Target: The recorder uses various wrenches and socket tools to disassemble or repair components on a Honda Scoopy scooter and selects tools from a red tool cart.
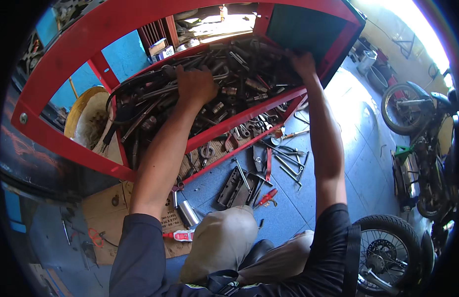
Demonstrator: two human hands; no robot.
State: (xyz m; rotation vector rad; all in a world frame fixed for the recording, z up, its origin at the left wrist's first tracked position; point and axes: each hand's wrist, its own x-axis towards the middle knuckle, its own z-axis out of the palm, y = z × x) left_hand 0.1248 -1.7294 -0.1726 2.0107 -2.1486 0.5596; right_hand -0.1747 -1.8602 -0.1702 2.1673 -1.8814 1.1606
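A red metal tool cart [219,129] stands before me, its upper tray heaped with loose sockets, wrenches, bars and cables. My left hand [195,85] is over the left middle of the heap, fingers curled down; what lies in them is hidden. A bent metal bar [222,75] sticks out beside that hand. Toward the tray's far right corner reaches my right hand [302,63], its fingertips lost in shadow among dark tools. Silvery sockets [256,85] lie between both hands. On the lower shelf are several spanners [244,129].
A yellowish bucket [83,111] stands at the cart's left. On the blue floor lie an open black socket case [232,188], a red-handled screwdriver [266,197], hex keys [294,168] and a silver cylinder [189,214]. Cardboard [108,213] lies left; motorcycles [432,163] stand right.
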